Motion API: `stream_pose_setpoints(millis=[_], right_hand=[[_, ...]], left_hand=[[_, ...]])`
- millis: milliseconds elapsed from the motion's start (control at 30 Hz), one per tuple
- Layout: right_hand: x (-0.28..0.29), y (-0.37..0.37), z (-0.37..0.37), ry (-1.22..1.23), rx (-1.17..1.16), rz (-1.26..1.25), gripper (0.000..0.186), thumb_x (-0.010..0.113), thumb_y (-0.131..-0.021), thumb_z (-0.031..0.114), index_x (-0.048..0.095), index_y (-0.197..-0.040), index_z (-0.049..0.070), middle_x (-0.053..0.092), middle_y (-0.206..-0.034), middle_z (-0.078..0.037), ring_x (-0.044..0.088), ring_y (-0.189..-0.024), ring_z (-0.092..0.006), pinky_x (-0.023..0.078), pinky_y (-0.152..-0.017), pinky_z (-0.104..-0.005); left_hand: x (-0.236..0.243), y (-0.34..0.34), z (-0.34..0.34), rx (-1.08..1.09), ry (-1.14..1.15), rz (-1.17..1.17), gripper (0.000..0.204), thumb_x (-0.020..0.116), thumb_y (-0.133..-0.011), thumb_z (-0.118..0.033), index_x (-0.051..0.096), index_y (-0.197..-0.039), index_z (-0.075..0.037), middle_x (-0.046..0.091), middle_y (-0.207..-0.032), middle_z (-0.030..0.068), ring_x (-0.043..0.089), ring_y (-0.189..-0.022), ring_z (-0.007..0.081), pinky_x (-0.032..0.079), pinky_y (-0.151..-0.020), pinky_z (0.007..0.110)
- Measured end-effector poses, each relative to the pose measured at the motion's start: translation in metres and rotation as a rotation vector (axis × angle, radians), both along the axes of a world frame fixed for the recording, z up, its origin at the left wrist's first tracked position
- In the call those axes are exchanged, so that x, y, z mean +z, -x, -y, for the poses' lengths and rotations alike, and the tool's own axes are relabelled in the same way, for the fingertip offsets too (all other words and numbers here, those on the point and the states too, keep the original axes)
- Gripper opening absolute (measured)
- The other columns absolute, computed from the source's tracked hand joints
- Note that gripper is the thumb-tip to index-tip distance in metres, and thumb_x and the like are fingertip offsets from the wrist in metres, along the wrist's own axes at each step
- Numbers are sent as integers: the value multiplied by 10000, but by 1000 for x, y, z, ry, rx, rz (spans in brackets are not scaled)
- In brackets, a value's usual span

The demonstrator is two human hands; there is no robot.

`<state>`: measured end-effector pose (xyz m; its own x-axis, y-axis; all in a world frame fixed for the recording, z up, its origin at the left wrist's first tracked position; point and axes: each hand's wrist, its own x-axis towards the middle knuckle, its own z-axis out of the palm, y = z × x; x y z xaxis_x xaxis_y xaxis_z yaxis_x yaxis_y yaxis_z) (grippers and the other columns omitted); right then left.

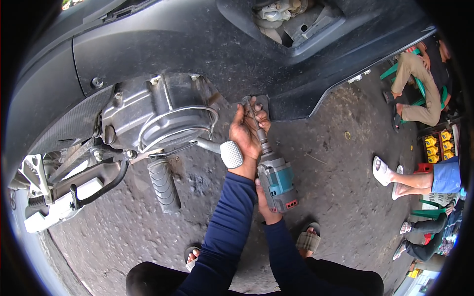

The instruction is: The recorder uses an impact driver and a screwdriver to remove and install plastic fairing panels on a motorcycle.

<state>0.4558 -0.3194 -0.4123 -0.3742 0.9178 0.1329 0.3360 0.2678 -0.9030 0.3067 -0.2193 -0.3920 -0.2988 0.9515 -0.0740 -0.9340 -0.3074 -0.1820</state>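
Note:
A teal and grey power drill (279, 185) points away from me, its long thin bit (254, 114) reaching up to the lower corner of a dark body panel (197, 54) on a motorbike. My right hand (268, 203) is closed round the drill at its near end; the drill body hides most of those fingers. Palm up, my left hand (247, 130) has its fingers curled round the bit, close to the panel's edge. What the bit's tip meets is hard to make out. Beside my left wrist is a lever with a pale textured pad (231, 154).
Left of my arms are a metal engine cover (173, 118) with a curved guard bar, a ribbed rubber footpeg (164, 185) and a white swingarm part (64, 207). Several people sit at the right, one with a slide sandal (381, 171) on the rough dark ground, near a rack of yellow bottles (439, 146).

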Motion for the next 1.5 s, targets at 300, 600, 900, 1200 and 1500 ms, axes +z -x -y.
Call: stream_pose_setpoints(millis=[300, 600, 900, 1200, 1500], right_hand=[[2, -2, 4, 193, -93, -174, 345, 622, -912, 260, 580, -1138, 4, 609, -1091, -108, 569, -982, -216, 439, -869, -332], [-54, -73, -9, 571, 126, -689, 527, 589, -828, 335, 484, -1159, -60, 497, -740, -47, 489, -671, -161, 406, -662, -318], [-18, -133, -41, 746, 433, -837, 614, 689, -755, 410, 501, -1108, -56, 524, -727, -42, 515, -652, -156, 407, -632, -314], [-23, -154, -44, 655, 359, -724, 587, 658, -778, 418, 501, -1116, -37, 492, -685, -37, 491, -612, -146, 402, -600, -310], [16, -105, -30, 636, 566, -620, 720, 718, -738, 416, 456, -1210, -60, 513, -715, -42, 489, -593, -142, 400, -575, -293]], left_hand=[[6, 11, -4, 21, 101, -101, 266, 505, -953, -198, 549, -1049, 46, 615, -934, 114, 562, -781, 167, 482, -656, 275], [-70, -2, 4, -146, 746, -845, 229, 560, -938, -255, 613, -942, -33, 626, -767, 33, 603, -663, 131, 474, -568, 311], [-155, -35, 12, -174, 791, -1995, 338, 686, -846, -282, 625, -983, 21, 641, -873, 213, 647, -811, 344, 499, -700, 375], [-128, -69, 34, -578, 813, -2687, 498, 651, -824, -356, 505, -1151, -11, 653, -1018, 208, 647, -953, 346, 512, -809, 455], [73, -72, 103, 323, 171, -720, 137, 456, -933, -222, 421, -905, -93, 548, -833, 115, 607, -821, 315, 495, -791, 446]])
